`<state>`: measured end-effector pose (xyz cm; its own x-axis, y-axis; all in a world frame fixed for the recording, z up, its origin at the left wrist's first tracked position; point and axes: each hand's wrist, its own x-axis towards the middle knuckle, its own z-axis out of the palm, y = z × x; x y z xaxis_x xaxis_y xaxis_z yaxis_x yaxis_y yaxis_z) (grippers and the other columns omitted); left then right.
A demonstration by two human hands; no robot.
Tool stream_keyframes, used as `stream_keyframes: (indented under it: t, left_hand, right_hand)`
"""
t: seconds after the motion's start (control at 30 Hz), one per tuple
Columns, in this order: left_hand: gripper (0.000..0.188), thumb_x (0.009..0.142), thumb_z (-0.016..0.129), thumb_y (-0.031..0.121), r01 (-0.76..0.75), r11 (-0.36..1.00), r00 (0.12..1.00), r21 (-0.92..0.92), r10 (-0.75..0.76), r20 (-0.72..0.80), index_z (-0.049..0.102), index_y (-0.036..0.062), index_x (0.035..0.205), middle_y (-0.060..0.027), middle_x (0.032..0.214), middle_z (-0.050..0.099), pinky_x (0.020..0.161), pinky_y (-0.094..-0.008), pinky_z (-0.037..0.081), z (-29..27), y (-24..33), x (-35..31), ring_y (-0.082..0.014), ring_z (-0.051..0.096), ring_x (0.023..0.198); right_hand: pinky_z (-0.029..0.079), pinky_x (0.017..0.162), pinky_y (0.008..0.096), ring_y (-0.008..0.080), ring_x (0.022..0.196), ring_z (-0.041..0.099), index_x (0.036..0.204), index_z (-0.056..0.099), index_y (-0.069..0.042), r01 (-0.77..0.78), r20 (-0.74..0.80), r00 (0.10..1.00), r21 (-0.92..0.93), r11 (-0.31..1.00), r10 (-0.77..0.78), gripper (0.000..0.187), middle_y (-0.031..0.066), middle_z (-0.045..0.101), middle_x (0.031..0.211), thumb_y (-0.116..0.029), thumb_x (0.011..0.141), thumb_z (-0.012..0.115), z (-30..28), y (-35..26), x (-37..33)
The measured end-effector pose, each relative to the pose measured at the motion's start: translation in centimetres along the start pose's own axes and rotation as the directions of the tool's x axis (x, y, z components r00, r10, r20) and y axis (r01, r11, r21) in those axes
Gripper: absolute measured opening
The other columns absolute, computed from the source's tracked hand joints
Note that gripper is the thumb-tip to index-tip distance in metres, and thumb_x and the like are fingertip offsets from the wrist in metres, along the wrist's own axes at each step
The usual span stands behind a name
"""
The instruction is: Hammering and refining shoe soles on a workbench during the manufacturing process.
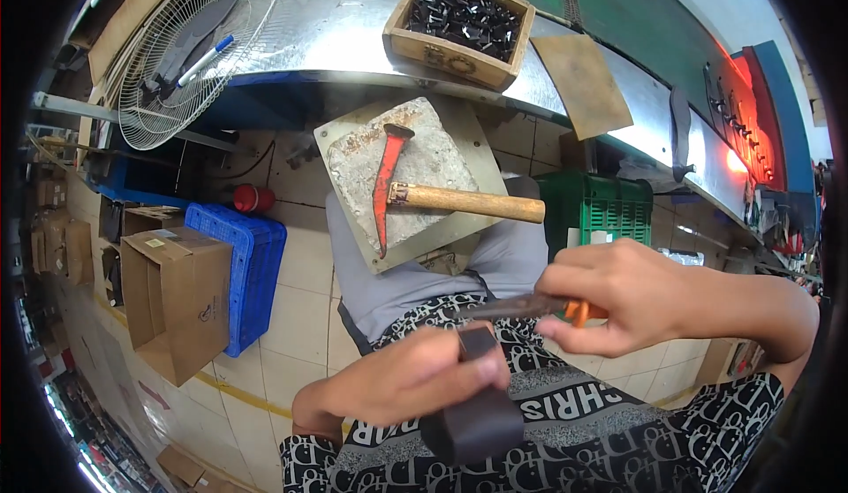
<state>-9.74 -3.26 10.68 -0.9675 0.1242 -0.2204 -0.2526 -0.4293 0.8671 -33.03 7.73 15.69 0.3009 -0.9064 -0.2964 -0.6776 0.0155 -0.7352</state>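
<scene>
Hands first: the left hand (pixel 415 378) closes around a dark block-shaped piece (pixel 473 413), thumb pressed on its top, and holds it over the lap, near the person. The right hand (pixel 632 294) grips pliers with orange handles (pixel 521 307); their dark nose points left and reaches the upper edge of the piece. I cannot tell whether the nose already bites something there. As I judge it, the work on this piece is in the middle, not finished. Farther away, a hammer with red head and wooden handle (pixel 415 194) lies unused on a grey stone slab (pixel 353 148) resting on the knees. On the far metal table (pixel 309 34) stands a wooden box of small black parts (pixel 459 26), quite full. At left are a cardboard box (pixel 177 299) and a blue crate (pixel 247 272).
</scene>
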Motion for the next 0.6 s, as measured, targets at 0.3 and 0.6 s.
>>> stream_keyframes:
  t: [0.3, 0.6]
  left_hand:
    - [0.020, 0.098, 0.048, 0.018, 0.006, 0.978, 1.000, -0.210, -0.011, -0.022, 0.052, -0.0005, 0.090, -0.0193, 0.098, 0.064, 0.086, -0.0343, 0.045, 0.4, 0.0, -0.5, -0.0227, 0.059, 0.094]
    - [0.025, 0.099, 0.047, 0.022, 0.006, 0.907, 0.998, -0.420, -0.033, -0.057, 0.055, -0.0008, 0.091, -0.0159, 0.099, 0.062, 0.087, -0.0317, 0.043, 0.4, -2.4, -0.2, -0.0188, 0.056, 0.093]
  right_hand:
    - [0.049, 0.065, 0.0395, 0.0290, 0.075, 0.064, 0.121, 0.057, 0.004, -0.330, 0.299, 0.927, 0.354, 0.875, 0.228, 0.042, 0.0191, 0.063, 0.091, -0.030, 0.096, 0.053, -2.9, -0.8, -0.3]
    - [0.047, 0.077, 0.0345, 0.0196, 0.085, 0.060, 0.125, 0.049, 0.000, -0.136, 0.364, 0.927, 0.560, 0.817, -0.095, 0.047, 0.0111, 0.058, 0.089, -0.041, 0.103, 0.041, 2.7, 1.5, 0.1]
